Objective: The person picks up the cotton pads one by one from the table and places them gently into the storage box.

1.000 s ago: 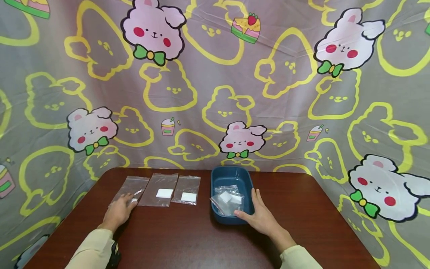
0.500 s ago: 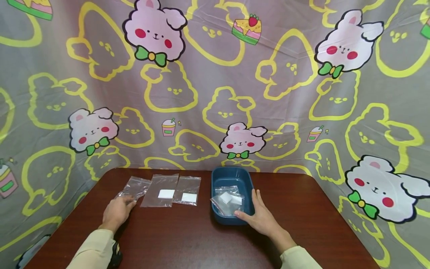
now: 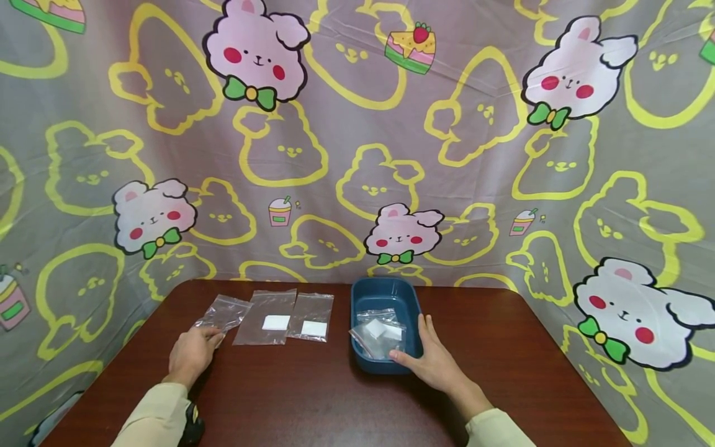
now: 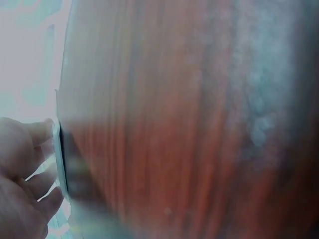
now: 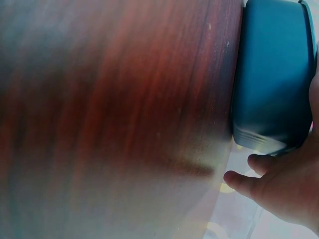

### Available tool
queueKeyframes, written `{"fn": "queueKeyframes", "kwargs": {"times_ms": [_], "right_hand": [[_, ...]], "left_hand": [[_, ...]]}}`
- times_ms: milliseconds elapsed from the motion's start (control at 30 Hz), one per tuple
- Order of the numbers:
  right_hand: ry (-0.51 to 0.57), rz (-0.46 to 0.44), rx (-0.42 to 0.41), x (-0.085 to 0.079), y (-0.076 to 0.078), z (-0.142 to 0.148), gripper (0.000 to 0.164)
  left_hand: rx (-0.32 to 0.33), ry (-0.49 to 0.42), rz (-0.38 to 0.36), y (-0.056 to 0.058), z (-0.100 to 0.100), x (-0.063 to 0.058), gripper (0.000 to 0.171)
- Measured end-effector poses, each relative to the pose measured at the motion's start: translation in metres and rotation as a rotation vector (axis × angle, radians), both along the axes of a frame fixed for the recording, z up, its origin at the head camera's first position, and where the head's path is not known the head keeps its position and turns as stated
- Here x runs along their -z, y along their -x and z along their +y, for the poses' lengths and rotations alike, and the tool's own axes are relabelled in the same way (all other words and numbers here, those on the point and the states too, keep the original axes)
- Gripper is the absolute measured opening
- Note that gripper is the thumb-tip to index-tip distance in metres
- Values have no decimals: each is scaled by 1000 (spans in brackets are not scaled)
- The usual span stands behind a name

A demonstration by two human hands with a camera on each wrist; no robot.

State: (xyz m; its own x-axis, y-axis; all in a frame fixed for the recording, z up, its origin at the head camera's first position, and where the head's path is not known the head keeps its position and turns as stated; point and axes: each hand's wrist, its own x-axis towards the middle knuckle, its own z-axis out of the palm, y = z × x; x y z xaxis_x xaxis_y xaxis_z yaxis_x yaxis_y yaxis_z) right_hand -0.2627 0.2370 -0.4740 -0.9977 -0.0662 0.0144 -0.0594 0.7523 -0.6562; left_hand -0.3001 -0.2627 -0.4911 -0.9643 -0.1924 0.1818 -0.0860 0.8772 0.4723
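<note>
My left hand (image 3: 191, 354) pinches the near edge of a clear zip bag (image 3: 228, 312) at the left of the table. The bag's far part is creased and slants to the right. In the left wrist view, my fingers (image 4: 44, 186) are bent against a thin pale edge. Around the near right corner of a blue plastic box (image 3: 385, 367), my right hand (image 3: 438, 366) holds the rim, thumb over it. Two fingers stick out beside the box in the right wrist view. Inside lie several clear bags (image 3: 380, 338) with white pieces.
Two clear zip bags, a larger one (image 3: 268, 335) and a smaller one (image 3: 313, 304), lie flat between my left hand and the box, each with a white rectangular piece. The brown table (image 3: 335, 410) ends at a patterned curtain (image 3: 357, 124) behind.
My left fingers have drawn together on the leftmost bag's near edge, and the bag has crumpled and shifted slightly right. The right hand and box stay put.
</note>
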Motion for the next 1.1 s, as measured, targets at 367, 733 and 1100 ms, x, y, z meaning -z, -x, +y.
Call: {"fn": "queueKeyframes", "kwargs": {"times_ms": [367,733,1100], "right_hand": [[4,-1,0,-1,-1,0,119],[15,16,-9,0,-2,0,117],[21,21,-11,0,-1,0,117]], "left_hand": [[18,-10,37,-5,-2,-1,26],[21,-38,89,-12,-1,-6,24],[8,-110,157,-19,4,-12,26]]}}
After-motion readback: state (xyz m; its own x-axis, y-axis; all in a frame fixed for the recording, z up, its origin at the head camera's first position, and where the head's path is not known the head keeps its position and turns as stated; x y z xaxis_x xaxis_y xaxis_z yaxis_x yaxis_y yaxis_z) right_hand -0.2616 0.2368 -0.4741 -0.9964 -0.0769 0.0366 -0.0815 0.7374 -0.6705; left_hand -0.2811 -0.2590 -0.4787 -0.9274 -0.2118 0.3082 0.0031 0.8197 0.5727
